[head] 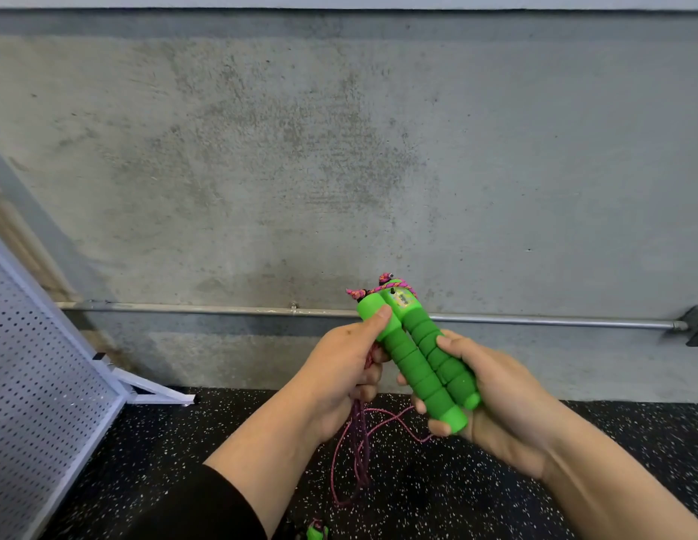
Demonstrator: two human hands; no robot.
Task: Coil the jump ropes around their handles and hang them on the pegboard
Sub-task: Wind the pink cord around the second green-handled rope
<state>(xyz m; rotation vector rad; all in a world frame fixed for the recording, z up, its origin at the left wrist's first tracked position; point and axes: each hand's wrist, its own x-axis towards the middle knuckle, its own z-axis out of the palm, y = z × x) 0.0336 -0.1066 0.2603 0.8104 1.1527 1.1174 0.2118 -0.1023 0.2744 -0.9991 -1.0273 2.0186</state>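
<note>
1. We face a bare concrete wall (339, 150) with a metal conduit (554, 321) running behind our hands, above speckled black flooring (495, 481).
2. Our right hand (503, 407) curls around two green foam handles (425, 364) held side by side; a sticker near their top is too blurred to read.
3. Our left hand (339, 376) grips the pink rope (359, 454), thumb on the nearer handle.
4. A white pegboard (39, 383) leans well left of that hand.
5. Rope loops hang below both hands to the floor.
</note>
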